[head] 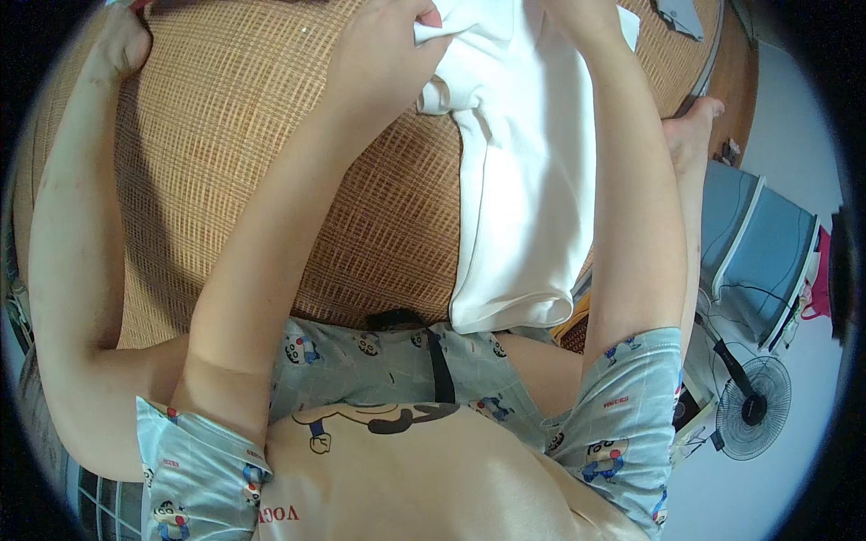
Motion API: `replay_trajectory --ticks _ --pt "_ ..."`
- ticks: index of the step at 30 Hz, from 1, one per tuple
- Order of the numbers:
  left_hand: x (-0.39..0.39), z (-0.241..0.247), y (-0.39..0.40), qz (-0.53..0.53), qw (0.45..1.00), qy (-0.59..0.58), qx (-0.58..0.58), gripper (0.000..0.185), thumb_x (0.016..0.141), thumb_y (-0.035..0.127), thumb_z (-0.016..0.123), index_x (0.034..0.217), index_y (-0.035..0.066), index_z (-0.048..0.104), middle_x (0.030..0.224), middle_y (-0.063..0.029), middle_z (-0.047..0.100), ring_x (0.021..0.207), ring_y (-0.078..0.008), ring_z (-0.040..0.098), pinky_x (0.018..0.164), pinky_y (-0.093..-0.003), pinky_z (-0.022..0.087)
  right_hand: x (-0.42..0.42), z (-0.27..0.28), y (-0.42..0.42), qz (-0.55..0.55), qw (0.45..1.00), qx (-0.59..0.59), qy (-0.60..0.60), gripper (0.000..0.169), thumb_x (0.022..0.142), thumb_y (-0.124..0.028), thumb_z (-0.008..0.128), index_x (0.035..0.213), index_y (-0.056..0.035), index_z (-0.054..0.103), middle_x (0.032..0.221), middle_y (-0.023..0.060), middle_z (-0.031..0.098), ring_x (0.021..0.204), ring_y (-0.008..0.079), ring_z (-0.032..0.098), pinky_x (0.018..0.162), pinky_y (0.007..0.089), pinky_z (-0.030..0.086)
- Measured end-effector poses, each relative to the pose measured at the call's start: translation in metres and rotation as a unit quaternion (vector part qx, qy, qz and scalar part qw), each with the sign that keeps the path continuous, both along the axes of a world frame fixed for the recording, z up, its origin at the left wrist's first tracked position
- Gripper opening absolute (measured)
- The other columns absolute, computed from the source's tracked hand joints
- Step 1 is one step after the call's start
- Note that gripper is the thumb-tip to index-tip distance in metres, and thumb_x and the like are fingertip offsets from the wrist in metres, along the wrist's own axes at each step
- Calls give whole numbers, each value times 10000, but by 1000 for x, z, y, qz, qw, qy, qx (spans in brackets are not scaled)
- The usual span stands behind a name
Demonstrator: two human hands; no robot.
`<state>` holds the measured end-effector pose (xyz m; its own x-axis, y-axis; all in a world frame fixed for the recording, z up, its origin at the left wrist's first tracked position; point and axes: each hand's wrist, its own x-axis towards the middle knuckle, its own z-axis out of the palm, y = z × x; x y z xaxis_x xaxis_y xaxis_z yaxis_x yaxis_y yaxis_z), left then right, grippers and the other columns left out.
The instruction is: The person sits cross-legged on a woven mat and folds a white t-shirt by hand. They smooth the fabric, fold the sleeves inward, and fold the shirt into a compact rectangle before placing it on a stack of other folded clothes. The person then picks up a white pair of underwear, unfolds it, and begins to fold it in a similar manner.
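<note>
A white garment [521, 203] lies lengthwise over a woven straw mat, one end reaching my lap and the other running out past the top edge. My left hand [392, 47], at the top centre, pinches a fold of the white cloth between thumb and fingers. At the top edge, my right hand [585, 17] is over the garment's right side; its fingers are cut off by the frame, so its grip cannot be told. Below my left hand, a rolled or bunched part of the cloth rests on the mat.
The woven mat [223, 155] spans the space between my bent legs. A grey folded item [680, 17] lies at the top right. Beyond the right edge stand a blue storage box [764, 250] and a black fan [752, 409], with thin cables nearby.
</note>
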<state>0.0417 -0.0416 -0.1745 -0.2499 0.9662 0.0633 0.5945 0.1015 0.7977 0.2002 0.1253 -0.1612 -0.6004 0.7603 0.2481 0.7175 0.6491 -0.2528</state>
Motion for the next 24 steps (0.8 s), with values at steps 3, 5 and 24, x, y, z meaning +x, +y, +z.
replay_trajectory --ticks 3,5,24 --pt "2 3 1 38 994 -91 -54 196 764 67 695 905 -13 585 931 -213 622 895 -366 610 792 -389 483 -1 -2 4 -100 992 51 50 120 770 -60 657 864 4 696 911 187 656 940 355 601 863 419 465" --pt "-2 -3 -1 60 994 -84 -18 212 761 38 690 931 -15 574 924 -207 629 883 -366 617 779 -391 487 -10 -3 7 -143 979 83 119 101 785 -74 656 834 8 691 888 185 652 925 354 599 852 423 463" --pt "-22 18 3 36 982 -144 -117 202 818 63 689 977 -32 609 900 -121 649 839 -219 633 749 -346 515 -16 -19 4 -73 995 67 11 196 865 -210 615 861 -17 648 841 196 635 901 372 596 825 456 456"
